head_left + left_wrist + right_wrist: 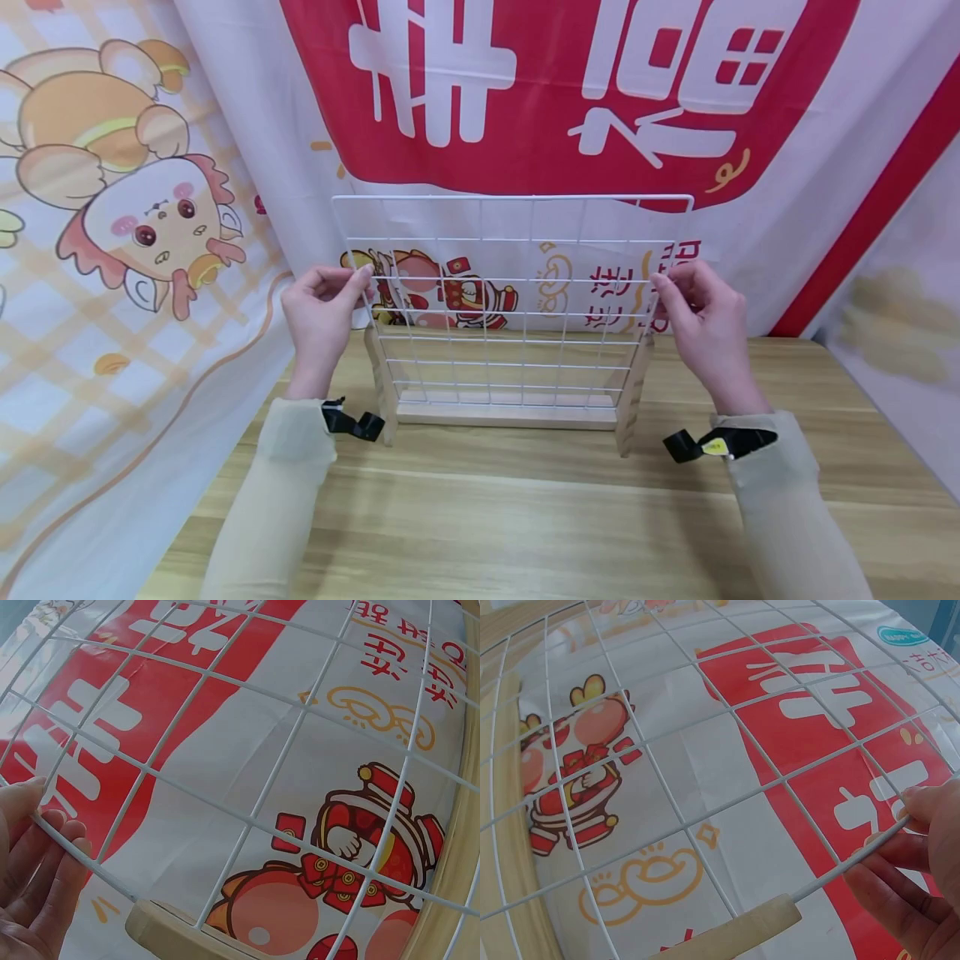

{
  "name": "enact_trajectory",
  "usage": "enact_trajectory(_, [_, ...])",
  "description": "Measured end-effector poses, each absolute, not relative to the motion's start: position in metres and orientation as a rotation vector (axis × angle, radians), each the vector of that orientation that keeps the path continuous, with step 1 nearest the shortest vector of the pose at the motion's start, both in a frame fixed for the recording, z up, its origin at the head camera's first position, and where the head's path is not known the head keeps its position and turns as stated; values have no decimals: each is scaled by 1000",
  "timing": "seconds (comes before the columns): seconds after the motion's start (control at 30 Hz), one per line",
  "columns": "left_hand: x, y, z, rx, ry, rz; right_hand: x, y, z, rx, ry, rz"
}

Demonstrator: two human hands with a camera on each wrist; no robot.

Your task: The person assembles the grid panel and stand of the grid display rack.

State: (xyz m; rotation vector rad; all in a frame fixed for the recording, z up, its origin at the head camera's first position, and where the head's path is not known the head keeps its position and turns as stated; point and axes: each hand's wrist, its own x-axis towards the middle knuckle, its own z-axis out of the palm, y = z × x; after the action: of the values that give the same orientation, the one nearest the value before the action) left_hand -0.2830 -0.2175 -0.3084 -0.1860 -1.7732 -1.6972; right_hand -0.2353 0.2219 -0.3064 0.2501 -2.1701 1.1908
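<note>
A white wire grid panel stands upright between the two side posts of a wooden stand on the table. My left hand pinches the panel's left edge wire between thumb and fingers, just above the left post. On the opposite side my right hand pinches the right edge wire, above the right post. In the left wrist view the rounded top of a wooden post sits just below the fingers. The right wrist view shows the other post's end close to the right fingertips.
The stand rests on a wood-grain table. Behind it hangs a white cloth with a large red printed patch, and a cloth with cartoon figures covers the left side. A pale wall or cloth borders the right.
</note>
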Motion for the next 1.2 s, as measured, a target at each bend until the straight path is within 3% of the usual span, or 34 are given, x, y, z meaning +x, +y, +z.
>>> enact_trajectory(0.83, [-282, -219, -306, -148, -1783, -1737, -233, 219, -305, 245, -2163, 1245])
enact_trajectory(1.2, [-276, -227, -321, -227, -1810, -1689, -232, 231, -327, 214, -2247, 1280])
